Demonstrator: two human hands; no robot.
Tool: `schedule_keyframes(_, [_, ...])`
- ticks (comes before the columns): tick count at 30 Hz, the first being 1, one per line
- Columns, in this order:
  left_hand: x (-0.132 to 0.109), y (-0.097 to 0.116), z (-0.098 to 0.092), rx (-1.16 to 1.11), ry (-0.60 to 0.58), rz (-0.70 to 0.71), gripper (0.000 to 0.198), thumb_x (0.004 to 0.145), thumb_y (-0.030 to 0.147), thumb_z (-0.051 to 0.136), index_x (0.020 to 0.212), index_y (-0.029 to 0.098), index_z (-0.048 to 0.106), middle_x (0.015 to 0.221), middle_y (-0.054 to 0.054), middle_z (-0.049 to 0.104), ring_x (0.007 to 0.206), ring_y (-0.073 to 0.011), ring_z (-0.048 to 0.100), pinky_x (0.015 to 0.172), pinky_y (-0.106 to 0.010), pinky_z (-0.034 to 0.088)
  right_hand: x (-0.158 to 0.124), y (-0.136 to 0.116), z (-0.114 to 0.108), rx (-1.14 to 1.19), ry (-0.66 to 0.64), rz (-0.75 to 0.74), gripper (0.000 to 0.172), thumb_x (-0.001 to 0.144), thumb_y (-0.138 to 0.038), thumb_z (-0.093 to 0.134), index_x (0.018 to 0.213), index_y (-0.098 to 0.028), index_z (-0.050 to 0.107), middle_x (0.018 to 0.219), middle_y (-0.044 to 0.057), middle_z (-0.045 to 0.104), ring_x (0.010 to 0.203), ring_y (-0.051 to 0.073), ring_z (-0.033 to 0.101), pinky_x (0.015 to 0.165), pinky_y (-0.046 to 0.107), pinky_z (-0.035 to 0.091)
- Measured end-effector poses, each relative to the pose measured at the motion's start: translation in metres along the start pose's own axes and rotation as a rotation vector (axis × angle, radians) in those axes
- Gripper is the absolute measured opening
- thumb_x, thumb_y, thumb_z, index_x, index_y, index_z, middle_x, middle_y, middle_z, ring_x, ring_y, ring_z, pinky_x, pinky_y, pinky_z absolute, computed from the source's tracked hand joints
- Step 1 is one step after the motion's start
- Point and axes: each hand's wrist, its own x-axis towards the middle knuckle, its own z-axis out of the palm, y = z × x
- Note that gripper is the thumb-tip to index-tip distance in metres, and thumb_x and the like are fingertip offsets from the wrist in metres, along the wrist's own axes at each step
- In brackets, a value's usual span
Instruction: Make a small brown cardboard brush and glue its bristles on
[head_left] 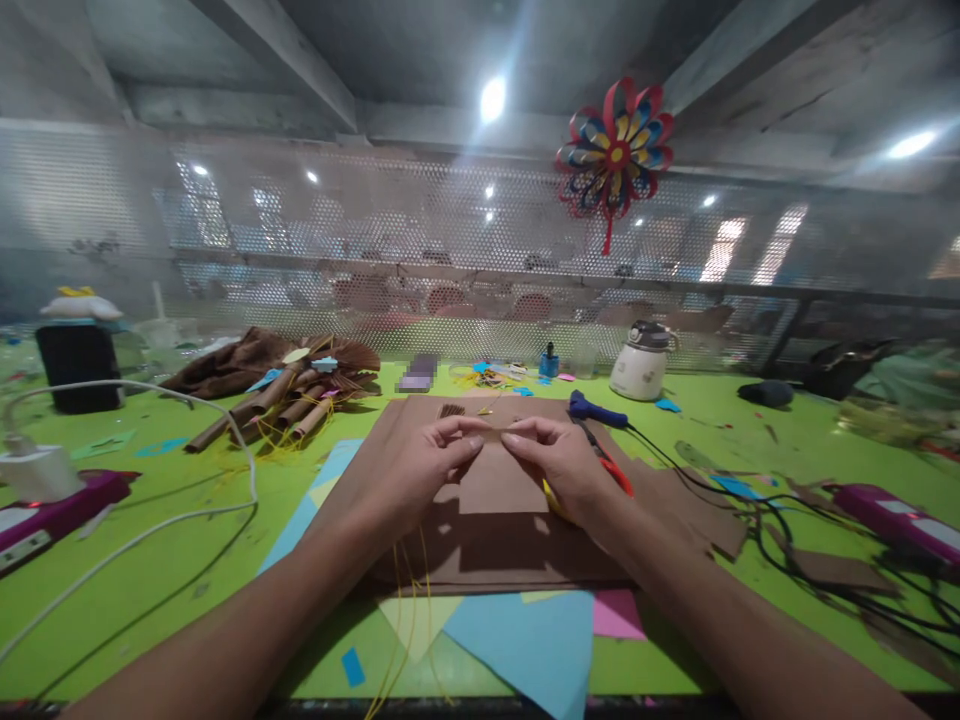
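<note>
One brown sheet (504, 482) between two hands (426, 462)

The head-worn camera looks forward and down from close above the green table (810, 440).

In the middle of the desk (810, 455) is lying the cardboard (540, 562), under the held paper (504, 485). Rolled tubes (274, 395) lie behind, to the left; a flask (640, 368) stands behind, to the right. One power strip (82, 503) is at far left, another (896, 518) at far right.
</note>
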Motion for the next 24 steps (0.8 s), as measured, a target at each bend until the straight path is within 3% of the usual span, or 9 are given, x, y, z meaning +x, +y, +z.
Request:
schedule_keyframes(8, [0.0,-0.002,0.001,0.057,0.009,0.066,0.028,0.076,0.031,0.056,0.098,0.02,0.068,0.057,0.0,0.048,0.055,-0.012,0.039,0.05,-0.025,0.029,-0.005,-0.005,0.002,0.038,-0.004,0.041,0.019,0.059,-0.026,0.071,0.075,-0.016,0.067,0.054,-0.003,0.053,0.046,0.007,0.039,0.045,0.022,0.027])
schedule_keyframes(14, [-0.002,0.001,-0.002,0.002,0.013,0.032,0.024,0.072,0.028,0.058,0.092,0.021,0.07,0.056,0.0,0.048,0.054,-0.0116,0.038,0.049,-0.025,0.027,-0.003,-0.005,0.001,0.04,-0.006,-0.003,0.012,0.059,-0.02,0.068,0.071,-0.018,0.069,0.065,0.002,0.062,0.064,0.013,0.053,0.058,0.026,0.039])
schedule_keyframes(18, [-0.003,0.008,0.0,-0.059,-0.025,-0.019,0.028,0.078,0.038,0.053,0.088,0.018,0.071,0.055,-0.001,0.049,0.052,-0.0113,0.037,0.049,-0.026,0.027,-0.004,-0.006,0.003,0.059,0.04,0.012,0.007,0.057,-0.017,0.067,0.064,-0.02,0.069,0.064,0.001,0.062,0.068,0.013,0.054,0.066,0.028,0.042])
schedule_keyframes(21, [-0.002,0.007,0.001,-0.063,-0.014,-0.041,0.038,0.082,0.048,0.047,0.08,0.018,0.069,0.055,-0.002,0.049,0.05,-0.0113,0.037,0.048,-0.026,0.027,-0.006,-0.004,0.004,0.049,0.014,0.017,0.007,0.057,-0.018,0.067,0.064,-0.02,0.069,0.063,0.001,0.062,0.065,0.014,0.053,0.06,0.027,0.041])
schedule_keyframes(24, [-0.001,0.001,0.002,-0.048,-0.08,-0.119,0.036,0.079,0.05,0.052,0.074,0.018,0.066,0.059,-0.002,0.05,0.05,-0.0106,0.039,0.047,-0.025,0.026,-0.007,-0.001,0.004,0.052,-0.023,0.042,0.009,0.058,-0.019,0.069,0.067,-0.019,0.069,0.061,0.0,0.061,0.058,0.012,0.051,0.054,0.025,0.037])
